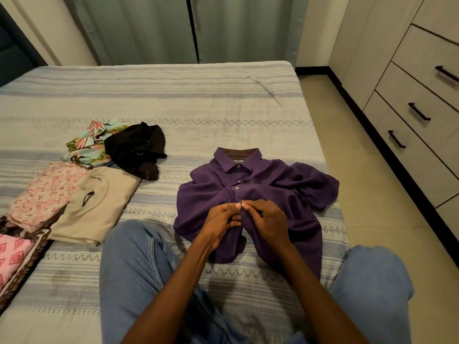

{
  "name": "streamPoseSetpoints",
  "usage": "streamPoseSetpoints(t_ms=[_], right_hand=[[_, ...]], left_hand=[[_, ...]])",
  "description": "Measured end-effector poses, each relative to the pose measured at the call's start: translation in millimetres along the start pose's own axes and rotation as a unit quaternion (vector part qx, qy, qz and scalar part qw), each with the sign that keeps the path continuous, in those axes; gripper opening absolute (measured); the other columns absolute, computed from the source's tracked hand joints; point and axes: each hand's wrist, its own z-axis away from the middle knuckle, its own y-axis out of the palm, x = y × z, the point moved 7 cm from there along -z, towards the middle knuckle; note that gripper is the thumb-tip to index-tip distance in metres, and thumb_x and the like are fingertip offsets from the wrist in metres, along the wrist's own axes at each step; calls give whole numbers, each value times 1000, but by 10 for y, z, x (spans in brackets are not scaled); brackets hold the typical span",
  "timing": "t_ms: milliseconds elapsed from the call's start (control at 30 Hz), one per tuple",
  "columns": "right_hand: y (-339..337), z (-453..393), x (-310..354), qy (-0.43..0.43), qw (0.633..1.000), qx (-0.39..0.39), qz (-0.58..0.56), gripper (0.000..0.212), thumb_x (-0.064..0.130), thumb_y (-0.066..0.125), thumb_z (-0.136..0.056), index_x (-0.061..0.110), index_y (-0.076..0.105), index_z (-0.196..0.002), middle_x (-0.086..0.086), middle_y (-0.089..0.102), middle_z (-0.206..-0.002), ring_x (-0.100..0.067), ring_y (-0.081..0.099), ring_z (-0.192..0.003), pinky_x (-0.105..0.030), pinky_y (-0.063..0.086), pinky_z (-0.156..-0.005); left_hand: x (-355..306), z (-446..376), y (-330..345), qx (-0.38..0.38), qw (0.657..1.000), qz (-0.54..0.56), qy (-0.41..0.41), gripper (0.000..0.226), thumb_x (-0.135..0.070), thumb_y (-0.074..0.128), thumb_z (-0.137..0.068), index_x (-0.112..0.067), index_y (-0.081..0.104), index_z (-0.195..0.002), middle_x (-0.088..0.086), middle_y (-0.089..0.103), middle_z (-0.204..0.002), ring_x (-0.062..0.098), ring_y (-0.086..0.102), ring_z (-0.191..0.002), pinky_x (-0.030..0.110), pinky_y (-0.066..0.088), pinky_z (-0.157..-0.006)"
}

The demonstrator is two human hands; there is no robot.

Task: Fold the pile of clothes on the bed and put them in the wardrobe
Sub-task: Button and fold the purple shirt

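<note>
pink patterned stack point(15, 254): far lower left of the frame, folded pieces sitting right at the bed edge, look done already.
floral pink piece point(44, 194): just above that stack, folded flat, overlapping the beige one next to it.
beige top point(99, 207): left of centre, folded into a rough rectangle on the bed point(173, 95).
unfolded leftovers: tropical print shirt point(87, 145) and a black garment point(139, 150) crumpled together in the middle left, touching the beige top's upper corner. Still to do, I'd say.
left hand point(221, 222): centre of frame, fingers curled in, pinching the shirt's front edge right by a button.
purple shirt point(248, 184): centre right, lying face up on the bed between the person's knees, collar pointing to the top of the frame, sleeves bunched out to the right.
right hand point(265, 219): just right of the left one, fingers curled, pinching the other front edge at the same button. Looks like buttoning up before folding.
how it'll handle: light, soft, floppy cotton-ish stuff, not slippery, nothing fragile except maybe tugging buttons. I'd grab it at the shoulders or side seams to fold, since the middle just sags.
drawers point(419, 112): right edge of frame, shut, well apart from the bed.
</note>
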Motion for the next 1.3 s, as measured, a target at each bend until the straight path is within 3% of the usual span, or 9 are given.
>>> streamPoseSetpoints(t_ms=[267, 367, 533, 667, 800, 1000, 1100, 1167, 1300], right_hand=[[173, -21, -177, 103, 986, 7, -133, 18, 23, 66, -96, 24, 75, -111, 14, 73, -104, -2, 67, -95, -30, 56, -84], [172, -111, -236, 125, 988, 33, -87, 30, 21, 59, -99, 26, 66, -128, 9, 73, -112, -10, 68, -100, -31, 55, -86], [208, -282, -269, 78, 989, 121, 15, 28, 31, 57, -100, 22, 64, -125, 4, 67, -125, -17, 63, -114, -31, 50, -91], [372, -500, -394, 52, 967, 217, 120, 54, 43, 60, -96, 18, 51, -143, -4, 48, -150, -26, 33, -146, -41, 36, -114], [501, -584, -629, 58, 935, 269, 223, 63, 55, 54, -95, 21, 45, -147, -2, 40, -155, -27, 25, -149, -44, 27, -119], [497, -474, -551, 52, 956, 204, 203, 46, 55, 57, -93, 17, 59, -119, -5, 58, -135, -30, 36, -143, -45, 38, -109], [466, -362, -502, 41, 954, 153, 254, 38, 55, 64, -87, 18, 67, -96, -5, 59, -133, -33, 44, -134, -46, 44, -100], [444, -298, -492, 39, 944, 136, 299, 30, 48, 63, -90, 18, 69, -94, -6, 58, -126, -33, 49, -121, -47, 45, -94], [342, -321, -387, 55, 959, 113, 255, 27, 44, 59, -93, 19, 70, -94, -7, 60, -107, -31, 57, -100, -42, 49, -80]], left_hand=[[-1, -103, -29, -88, 993, -68, 48, 25, -20, 63, -97, 3, 66, -105, 11, 69, -80, 14, 63, -63, 24, 53, -54], [-118, -278, -92, -115, 990, -76, 33, 14, -21, 64, -97, -7, 64, -98, 5, 66, -73, 11, 60, -54, 25, 50, -47], [-526, -658, -157, -150, 983, -96, 51, 10, -17, 62, -97, -7, 60, -94, 8, 62, -73, 14, 58, -51, 26, 52, -44], [-758, -960, -197, -142, 968, -190, 87, 8, -12, 55, -99, -18, 55, -94, 5, 64, -79, 17, 60, -60, 30, 54, -54], [-727, -882, -167, -122, 896, -409, 124, 21, -18, 63, -94, -10, 57, -112, 2, 63, -102, 19, 60, -93, 33, 48, -84], [-284, -527, -155, -102, 755, -643, 74, 51, -58, 60, -89, -12, 55, -109, 13, 57, -119, 37, 56, -110, 47, 48, -90], [-254, -426, -188, -113, 704, -697, 81, 42, -46, 59, -93, -8, 57, -112, 15, 59, -121, 39, 56, -109, 46, 47, -88], [-261, -397, -219, -114, 705, -694, 93, 25, -31, 54, -96, -7, 60, -102, 15, 65, -111, 38, 60, -100, 42, 46, -78], [-317, -326, -304, -131, 784, -602, 76, 19, -28, 56, -89, -11, 56, -80, 9, 67, -83, 31, 64, -81, 33, 40, -63]])
